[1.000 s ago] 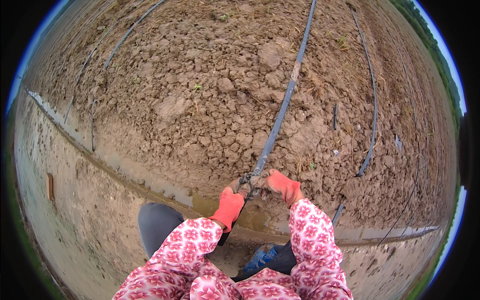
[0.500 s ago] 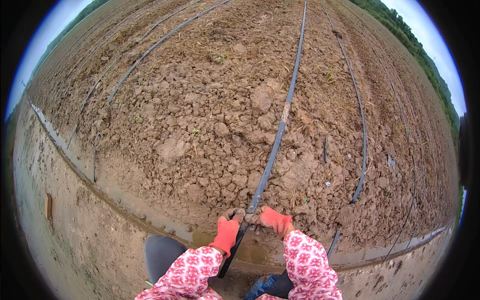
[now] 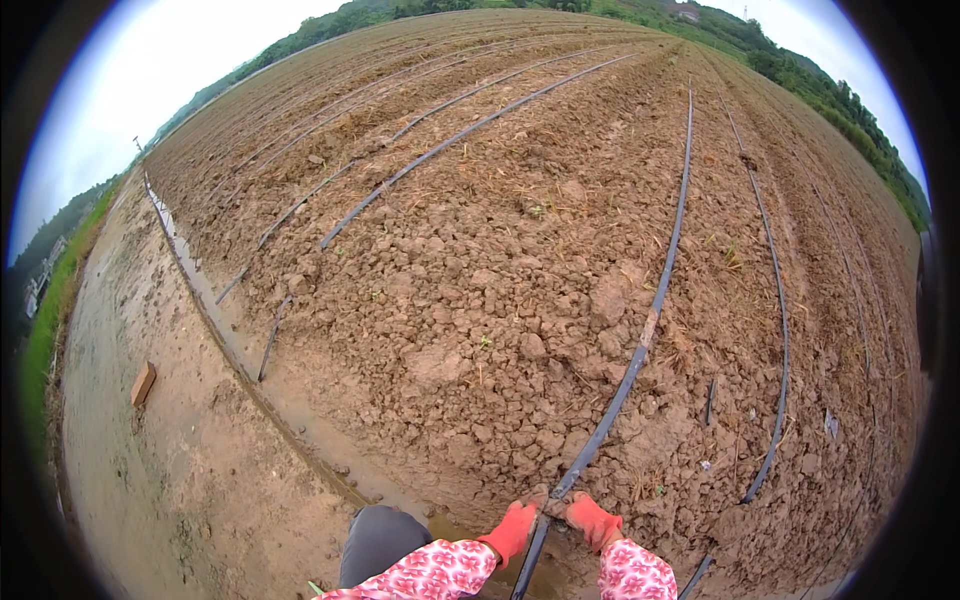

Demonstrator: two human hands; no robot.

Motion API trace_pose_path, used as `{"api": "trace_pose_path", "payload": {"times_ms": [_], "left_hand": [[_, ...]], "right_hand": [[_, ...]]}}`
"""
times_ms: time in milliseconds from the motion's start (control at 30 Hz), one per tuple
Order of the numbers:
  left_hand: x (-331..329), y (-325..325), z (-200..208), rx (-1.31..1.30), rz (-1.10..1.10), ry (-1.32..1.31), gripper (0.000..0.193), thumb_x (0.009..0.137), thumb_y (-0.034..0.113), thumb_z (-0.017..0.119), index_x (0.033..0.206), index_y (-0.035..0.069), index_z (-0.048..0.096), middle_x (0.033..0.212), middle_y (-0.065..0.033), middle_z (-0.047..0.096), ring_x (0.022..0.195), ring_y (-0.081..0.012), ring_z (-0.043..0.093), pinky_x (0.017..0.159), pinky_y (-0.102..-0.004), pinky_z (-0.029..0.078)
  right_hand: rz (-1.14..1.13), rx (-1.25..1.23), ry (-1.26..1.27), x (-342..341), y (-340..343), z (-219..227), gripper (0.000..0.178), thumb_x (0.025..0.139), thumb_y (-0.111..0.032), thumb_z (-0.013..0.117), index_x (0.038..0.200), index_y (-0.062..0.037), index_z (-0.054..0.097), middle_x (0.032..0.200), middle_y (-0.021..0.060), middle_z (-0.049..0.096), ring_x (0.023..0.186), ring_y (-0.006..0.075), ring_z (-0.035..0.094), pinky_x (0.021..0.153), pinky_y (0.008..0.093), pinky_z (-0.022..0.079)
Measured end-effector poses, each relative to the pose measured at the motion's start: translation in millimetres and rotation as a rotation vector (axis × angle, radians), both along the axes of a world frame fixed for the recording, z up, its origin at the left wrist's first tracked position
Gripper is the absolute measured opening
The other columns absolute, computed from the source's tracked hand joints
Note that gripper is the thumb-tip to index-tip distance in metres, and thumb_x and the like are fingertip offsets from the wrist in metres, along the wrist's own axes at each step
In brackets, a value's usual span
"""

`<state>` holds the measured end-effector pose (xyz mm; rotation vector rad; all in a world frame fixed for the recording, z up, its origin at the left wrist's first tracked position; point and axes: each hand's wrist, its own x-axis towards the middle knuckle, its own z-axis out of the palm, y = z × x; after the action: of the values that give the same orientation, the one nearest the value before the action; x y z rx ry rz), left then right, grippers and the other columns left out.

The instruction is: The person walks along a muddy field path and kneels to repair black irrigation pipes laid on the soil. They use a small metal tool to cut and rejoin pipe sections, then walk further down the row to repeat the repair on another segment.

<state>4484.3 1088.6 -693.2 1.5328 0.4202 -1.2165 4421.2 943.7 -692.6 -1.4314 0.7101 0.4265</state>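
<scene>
Here, your left hand (image 3: pixel 514 529) and right hand (image 3: pixel 594 521) angle inward from either side, fingers pinched around the black hose (image 3: pixel 617 405).

The person's left hand (image 3: pixel 516 527) and right hand (image 3: pixel 594 520) wear coral-red gloves (image 3: pixel 512 534), muddy brown toward the fingertips. Both sleeves (image 3: pixel 430 570), pink and white, carry a dense repeating flower print and stop just short of the gloves. The left knee, from where I stand, shows plain dark grey cloth (image 3: pixel 383 543).
</scene>
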Motion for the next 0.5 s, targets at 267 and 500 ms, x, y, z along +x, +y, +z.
{"api": "trace_pose_path", "payload": {"times_ms": [267, 500], "left_hand": [[-2.9, 4.2, -18.0, 0.02, -0.246, -0.26, 0.049, 0.085, 0.044, 0.051, 0.102, -0.002, 0.05, 0.08, -0.0172, 0.055, 0.076, -0.0244, 0.052, 0.066, -0.0375, 0.042], [-16.3, -10.0, -48.6, -0.052, -0.381, -0.561, 0.051, 0.086, 0.042, 0.051, 0.112, -0.002, 0.051, 0.107, -0.0216, 0.057, 0.105, -0.0328, 0.051, 0.088, -0.0352, 0.039]], "right_hand": [[-0.313, 0.36, -0.005, 3.2, 22.5, 8.7, 0.021, 0.08, -0.01, 0.064, 0.095, 0.0045, 0.061, 0.088, 0.0067, 0.064, 0.078, 0.0135, 0.058, 0.069, 0.0254, 0.046], [-0.636, 0.033, 0.376, -30.9, -16.2, -168.2, 0.019, 0.08, -0.011, 0.065, 0.091, 0.0036, 0.059, 0.079, 0.0069, 0.062, 0.071, 0.0141, 0.057, 0.06, 0.0285, 0.045]]}}
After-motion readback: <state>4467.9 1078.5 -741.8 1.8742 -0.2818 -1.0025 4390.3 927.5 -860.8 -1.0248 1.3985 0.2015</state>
